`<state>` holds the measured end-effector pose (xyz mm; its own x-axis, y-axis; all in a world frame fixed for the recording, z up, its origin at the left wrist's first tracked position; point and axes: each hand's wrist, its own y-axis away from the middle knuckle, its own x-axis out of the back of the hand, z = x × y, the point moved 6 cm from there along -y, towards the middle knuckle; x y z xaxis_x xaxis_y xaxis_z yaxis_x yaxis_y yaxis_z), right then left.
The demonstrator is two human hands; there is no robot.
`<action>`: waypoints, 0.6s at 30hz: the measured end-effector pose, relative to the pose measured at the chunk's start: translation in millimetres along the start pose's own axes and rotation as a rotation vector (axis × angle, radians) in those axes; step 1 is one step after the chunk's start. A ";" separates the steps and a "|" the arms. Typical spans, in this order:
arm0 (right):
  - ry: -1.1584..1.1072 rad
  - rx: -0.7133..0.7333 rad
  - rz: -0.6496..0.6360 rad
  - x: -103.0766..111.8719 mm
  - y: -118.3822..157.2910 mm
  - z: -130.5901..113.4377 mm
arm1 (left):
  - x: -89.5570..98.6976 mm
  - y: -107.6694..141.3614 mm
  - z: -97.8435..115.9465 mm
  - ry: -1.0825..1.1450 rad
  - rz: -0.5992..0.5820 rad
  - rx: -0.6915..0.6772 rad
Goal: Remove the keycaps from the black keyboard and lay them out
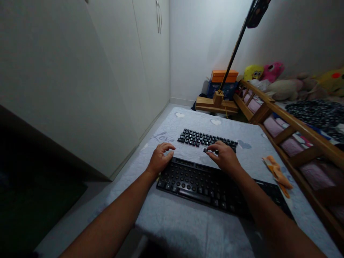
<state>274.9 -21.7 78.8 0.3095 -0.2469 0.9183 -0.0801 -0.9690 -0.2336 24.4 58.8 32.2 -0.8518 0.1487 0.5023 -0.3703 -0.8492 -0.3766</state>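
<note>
A black keyboard (188, 181) with many keycaps off its upper rows lies on the cloth-covered table. Its bottom row still carries keys, the long space bar (195, 195) among them. My left hand (161, 157) rests at the keyboard's upper left corner, thumb and fingers apart, holding nothing. Beyond the keyboard, loose black keycaps (196, 137) stand in rows on the cloth. My right hand (223, 156) reaches over the keyboard, thumb and forefinger closed around a small black keycap (205, 150) just in front of those rows. My right forearm hides part of the keyboard.
To the right lies an orange cloth item (278, 173). A wooden bed rail (290, 125) runs along that side, with plush toys behind it. White cupboards (120, 71) stand at the left. Behind the table is a wooden stand (216, 102) with a black pole.
</note>
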 end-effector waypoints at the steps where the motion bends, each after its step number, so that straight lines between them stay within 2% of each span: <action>1: 0.037 -0.047 -0.030 -7.1 -8.8 6.9 | -1.8 -0.3 -1.5 -0.011 -0.008 0.013; 8: 0.125 -0.156 -0.077 -38.4 -42.5 29.9 | -8.5 -1.9 -6.1 -0.036 -0.044 0.051; 18: 0.152 -0.183 -0.128 -51.8 -48.7 30.4 | -11.7 -2.3 -8.6 -0.024 -0.064 0.066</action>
<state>291.6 38.2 32.9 0.1829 -0.1058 0.9774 -0.2232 -0.9727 -0.0635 32.0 63.4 20.5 -0.8175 0.1922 0.5429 -0.3981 -0.8698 -0.2915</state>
